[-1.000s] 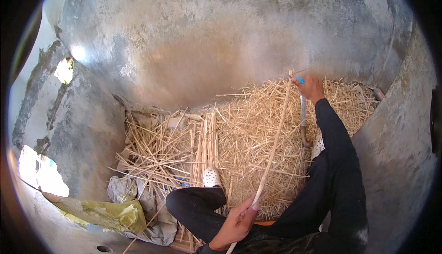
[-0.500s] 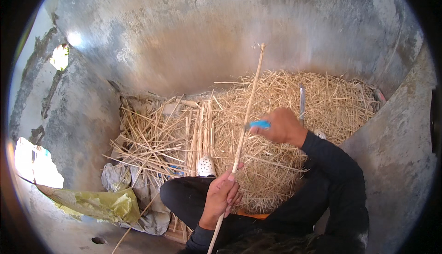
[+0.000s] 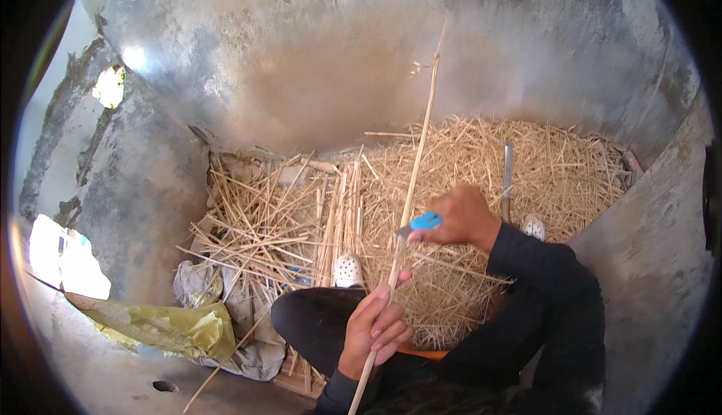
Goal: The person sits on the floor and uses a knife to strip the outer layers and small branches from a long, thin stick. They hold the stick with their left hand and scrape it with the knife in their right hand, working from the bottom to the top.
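A long, pale, thin stick [image 3: 418, 161] slants up from my lap toward the wall, its far tip blurred. Closed fingers of my left hand [image 3: 376, 328] wrap round its lower part, the index finger lifted along it. A little above, my right hand [image 3: 460, 218] grips a small blue-handled knife [image 3: 425, 222]. The knife's short blade lies against the stick, a short way beyond the left fingertips. A thin curled shaving [image 3: 421, 66] hangs beside the stick near its far end.
Straw-like shavings [image 3: 556, 174] heap up against the concrete wall [image 3: 301, 54]. A long-bladed knife [image 3: 508, 174] lies on them, right of my hand. Loose sticks [image 3: 248, 227] are piled at left, near a yellow plastic sheet [image 3: 165, 328]. My white perforated shoe [image 3: 347, 271] stands between.
My right hand and the blue-handled knife have come slightly down the stick, nearer my left hand. The stick's far end now reaches higher in view. The whole view has shifted a little.
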Motion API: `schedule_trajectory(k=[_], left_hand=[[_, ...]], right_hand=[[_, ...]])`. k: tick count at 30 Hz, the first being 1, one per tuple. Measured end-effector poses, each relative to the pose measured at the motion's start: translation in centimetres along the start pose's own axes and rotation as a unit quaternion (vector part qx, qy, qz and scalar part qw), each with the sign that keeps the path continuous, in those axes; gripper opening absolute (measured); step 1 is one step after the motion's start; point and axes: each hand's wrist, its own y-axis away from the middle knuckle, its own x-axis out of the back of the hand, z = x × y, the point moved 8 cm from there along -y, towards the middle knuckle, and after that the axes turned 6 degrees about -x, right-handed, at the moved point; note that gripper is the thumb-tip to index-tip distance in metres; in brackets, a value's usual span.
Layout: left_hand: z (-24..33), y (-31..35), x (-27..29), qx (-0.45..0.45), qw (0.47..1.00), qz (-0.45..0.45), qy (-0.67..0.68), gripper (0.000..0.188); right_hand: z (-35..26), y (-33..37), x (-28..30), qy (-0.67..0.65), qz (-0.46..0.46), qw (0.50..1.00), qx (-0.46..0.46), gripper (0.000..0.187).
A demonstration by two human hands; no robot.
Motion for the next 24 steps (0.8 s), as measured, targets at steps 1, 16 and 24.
schedule_trajectory(k=[1,16,24], left_hand=[[-0.1,-0.2,0.4,0.007,1.0,0.023,0.018,0.04],[-3.4,2.1,-0.4,0.076,0.997,0.003,0.002,0.043],[-1.1,1.2,-0.2,0.021,1.0,0.002,-0.003,0.041]], right_hand=[[0.5,-0.2,-0.2,0.004,0.009,1.0,-0.003,0.068],[18.1,-1.7,3.7,0.098,0.073,0.966,-0.229,0.081],[1.3,1.2,1.2,0.007,0.005,1.0,-0.014,0.064]])
